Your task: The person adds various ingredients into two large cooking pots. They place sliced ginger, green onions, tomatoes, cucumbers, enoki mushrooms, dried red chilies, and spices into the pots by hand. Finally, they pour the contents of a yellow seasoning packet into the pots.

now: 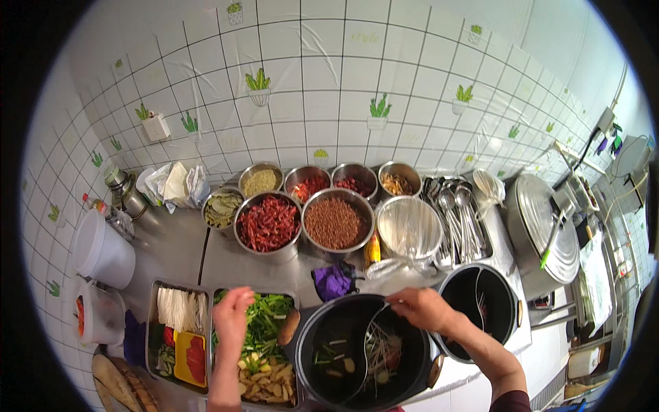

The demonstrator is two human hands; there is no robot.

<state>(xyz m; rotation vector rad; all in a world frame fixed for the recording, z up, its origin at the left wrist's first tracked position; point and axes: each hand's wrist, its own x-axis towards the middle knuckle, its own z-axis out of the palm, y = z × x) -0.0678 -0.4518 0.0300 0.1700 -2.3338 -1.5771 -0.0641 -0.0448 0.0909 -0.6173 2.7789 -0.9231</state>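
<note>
My left hand (pixel 232 314) hovers over a steel tray of cut green vegetables (pixel 270 314) and sliced ginger (pixel 267 383); whether its bent fingers hold anything is unclear. My right hand (pixel 419 308) is above the far right rim of a large black divided pot (pixel 334 319), near the top of its curved metal divider (pixel 366 340); its fingertips are bunched and their contents hidden. Pale thin strands (pixel 381 350) and a few slices lie in the pot's right half, green pieces and slices in its left. A second divided pot (pixel 455 288) stands to the right.
Steel pots of dried chillies (pixel 269 222), reddish-brown peppercorns (pixel 334 221) and other spices line the back. A spoon tray (pixel 461 221) and a large lidded pot (pixel 545 232) are at right. A purple cloth (pixel 333 280) lies behind the pot; a vegetable tray (pixel 177 329) and white buckets (pixel 105 252) are left.
</note>
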